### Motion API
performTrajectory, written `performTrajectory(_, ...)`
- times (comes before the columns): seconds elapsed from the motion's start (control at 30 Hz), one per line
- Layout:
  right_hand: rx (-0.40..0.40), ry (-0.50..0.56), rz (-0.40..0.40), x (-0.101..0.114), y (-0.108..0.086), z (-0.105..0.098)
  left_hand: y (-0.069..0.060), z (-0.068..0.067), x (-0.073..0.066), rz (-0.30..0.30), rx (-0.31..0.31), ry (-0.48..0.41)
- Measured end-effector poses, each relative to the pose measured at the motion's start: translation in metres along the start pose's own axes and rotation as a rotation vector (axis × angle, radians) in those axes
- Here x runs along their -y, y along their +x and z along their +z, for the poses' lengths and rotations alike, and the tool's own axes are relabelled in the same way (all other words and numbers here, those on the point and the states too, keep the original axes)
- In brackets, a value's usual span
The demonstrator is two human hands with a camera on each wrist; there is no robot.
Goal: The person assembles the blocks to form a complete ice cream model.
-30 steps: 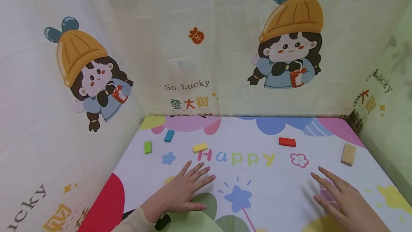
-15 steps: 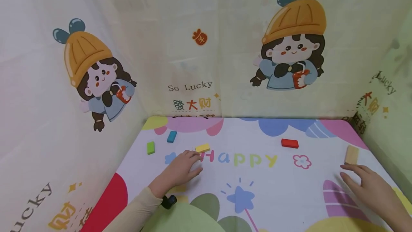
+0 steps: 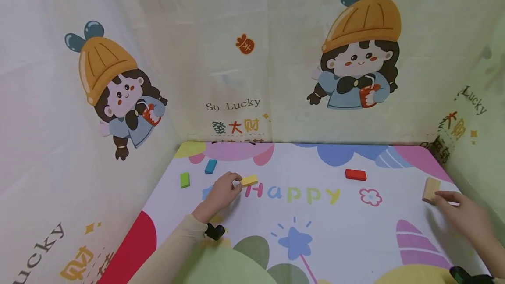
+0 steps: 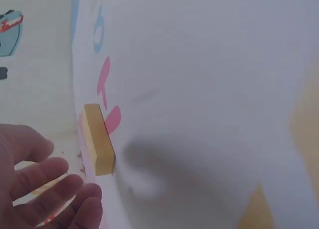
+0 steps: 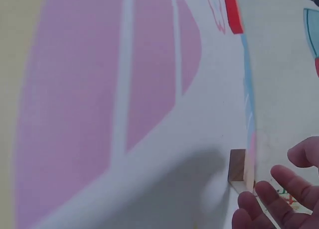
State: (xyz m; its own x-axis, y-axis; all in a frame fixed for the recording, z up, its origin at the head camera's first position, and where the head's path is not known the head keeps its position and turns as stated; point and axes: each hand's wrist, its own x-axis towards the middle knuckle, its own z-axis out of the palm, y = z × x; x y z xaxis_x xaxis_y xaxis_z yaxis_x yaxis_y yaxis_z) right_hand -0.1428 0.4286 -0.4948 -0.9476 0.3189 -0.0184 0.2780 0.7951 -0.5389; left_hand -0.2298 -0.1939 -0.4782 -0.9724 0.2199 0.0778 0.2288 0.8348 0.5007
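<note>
Head view: left grip (image 3: 222,193) parted, the yellow block (image 3: 249,181) just to its right; right grip (image 3: 467,216) parted, the wooden block (image 3: 431,189) just to its left, probably to span blocks lying on the table (image 3: 343,240)

Left sleeve (image 3: 171,249): cream, plain. Black wrist camera (image 3: 215,231): sits beside that sleeve's cuff (image 3: 196,226). Second black wrist camera (image 3: 467,277): lies right of that sleeve.
</note>
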Motion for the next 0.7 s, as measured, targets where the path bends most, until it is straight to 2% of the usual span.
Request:
performTrajectory(0.13,-0.011,0.039,0.038,-0.003,0.009,0.001,0.006,0.000,0.000,-0.086,-0.011,-0.073)
performTrajectory(0.27,-0.027,0.083,0.042,-0.004,0.018,0.002,0.013,0.003,0.001,-0.153,-0.011,-0.078)
performTrajectory(0.43,0.020,0.185,0.102,-0.003,0.028,0.002,0.018,0.007,0.003,-0.187,-0.019,-0.076)
performTrajectory(0.7,0.022,0.219,0.223,0.002,0.038,0.000,0.019,0.008,0.001,-0.231,-0.003,-0.144)
